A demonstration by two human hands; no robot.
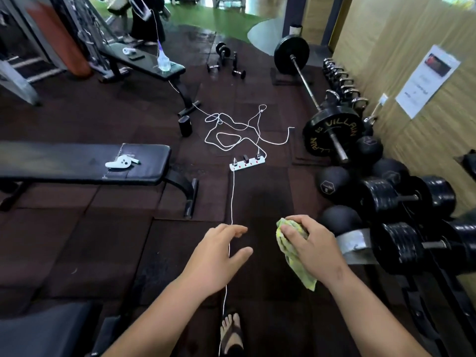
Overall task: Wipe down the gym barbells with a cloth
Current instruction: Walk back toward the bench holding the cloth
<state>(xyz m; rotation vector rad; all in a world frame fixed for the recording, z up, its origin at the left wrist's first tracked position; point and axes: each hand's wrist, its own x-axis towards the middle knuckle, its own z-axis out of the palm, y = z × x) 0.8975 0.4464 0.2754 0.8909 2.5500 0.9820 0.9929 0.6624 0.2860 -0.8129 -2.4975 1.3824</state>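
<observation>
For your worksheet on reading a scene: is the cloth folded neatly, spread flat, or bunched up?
Bunched up. The cloth is crumpled in the right hand, with a loose end hanging below the palm.

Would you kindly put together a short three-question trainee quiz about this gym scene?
1. True or false: the right hand grips the yellow-green cloth.
2. What lies on the nearer bench? A) white headset-like device B) dumbbell C) towel
3. Fill in: the white cable on the floor leads to a ____.

Key:
1. True; the left hand is open and empty.
2. A
3. Power strip, left of the loaded barbell.
</observation>
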